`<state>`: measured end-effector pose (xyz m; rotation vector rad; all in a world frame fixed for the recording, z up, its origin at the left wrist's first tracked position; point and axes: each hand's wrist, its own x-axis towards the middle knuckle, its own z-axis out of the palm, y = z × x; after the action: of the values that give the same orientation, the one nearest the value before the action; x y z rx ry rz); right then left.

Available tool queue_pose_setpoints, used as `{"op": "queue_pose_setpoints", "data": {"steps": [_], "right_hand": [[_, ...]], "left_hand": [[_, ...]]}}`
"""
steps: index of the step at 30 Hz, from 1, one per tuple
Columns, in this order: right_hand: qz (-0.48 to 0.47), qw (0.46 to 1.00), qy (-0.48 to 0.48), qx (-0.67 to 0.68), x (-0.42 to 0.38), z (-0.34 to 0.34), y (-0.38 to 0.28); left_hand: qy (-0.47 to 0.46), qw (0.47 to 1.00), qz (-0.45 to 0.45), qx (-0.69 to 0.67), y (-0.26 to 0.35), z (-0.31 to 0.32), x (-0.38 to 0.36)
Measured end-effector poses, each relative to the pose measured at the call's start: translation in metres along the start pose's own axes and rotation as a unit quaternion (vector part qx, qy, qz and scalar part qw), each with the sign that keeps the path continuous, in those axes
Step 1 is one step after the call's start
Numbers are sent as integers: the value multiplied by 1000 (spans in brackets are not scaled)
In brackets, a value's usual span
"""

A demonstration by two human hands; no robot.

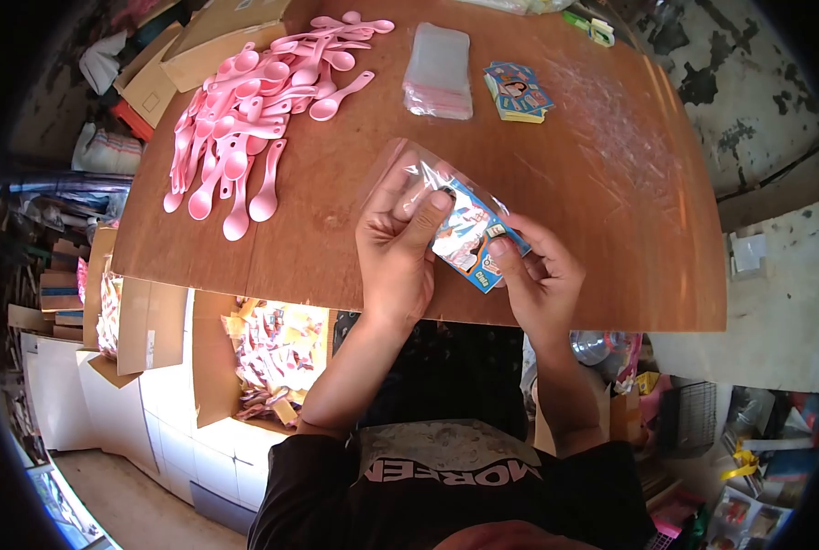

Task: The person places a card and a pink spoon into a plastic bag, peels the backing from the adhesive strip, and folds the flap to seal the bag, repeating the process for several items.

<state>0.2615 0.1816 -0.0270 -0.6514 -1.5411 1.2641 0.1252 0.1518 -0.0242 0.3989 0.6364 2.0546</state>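
My left hand grips a clear plastic bag, thumb on top and fingers behind it. A blue printed card lies at the bag's lower right end. Glare hides how much of the card is inside the bag. My right hand pinches the card's right edge between thumb and fingers. Beyond my hands lie a stack of clear plastic bags and, to its right, a small stack of printed cards. A heap of pink plastic spoons spreads over the left part of the table.
The brown wooden table ends just in front of my body. A cardboard box stands at its back left. Below the left edge is an open box full of packed items. A green and white object lies at the back right.
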Motion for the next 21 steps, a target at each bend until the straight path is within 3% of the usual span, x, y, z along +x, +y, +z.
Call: {"op": "queue_pose_setpoints", "data": {"steps": [4, 7, 14, 21], "right_hand": [[-6, 1000, 10, -28, 5, -3, 0], [59, 990, -8, 128, 6, -6, -5], [8, 997, -22, 78, 5, -5, -1], [27, 989, -7, 144, 1, -4, 0]], "left_hand": [[-33, 998, -37, 43, -13, -7, -3], [-22, 999, -31, -21, -4, 4, -4], [-42, 997, -53, 30, -15, 4, -20], [-56, 991, -121, 20, -12, 12, -26]]}}
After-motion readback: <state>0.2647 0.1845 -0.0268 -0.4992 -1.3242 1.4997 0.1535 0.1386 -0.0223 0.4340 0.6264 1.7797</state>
